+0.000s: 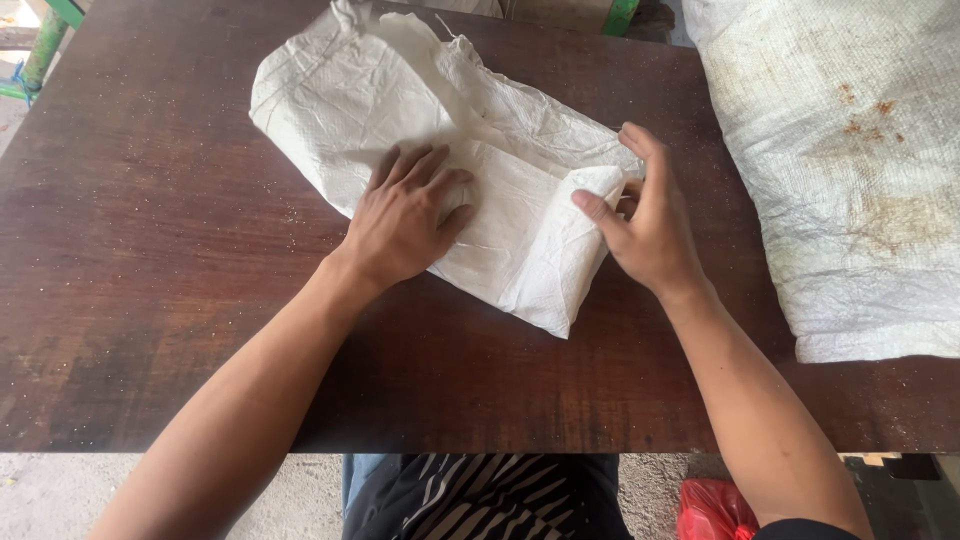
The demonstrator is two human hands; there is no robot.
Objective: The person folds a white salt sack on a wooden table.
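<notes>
My left hand (405, 215) lies flat, fingers spread, pressing the white woven sack (440, 150) onto the worktop (150, 250); my right hand (645, 215) pinches its folded edge.

One head-worn camera looks steeply down (close range) at the dark wooden table (150, 250).

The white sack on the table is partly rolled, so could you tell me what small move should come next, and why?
Probably roll the end a further turn toward the left hand. The right hand pinches the rolled end of the sack, the left hand lies flat on the part next to it, and much of the sack lies unrolled and rumpled beyond, on the table.
</notes>
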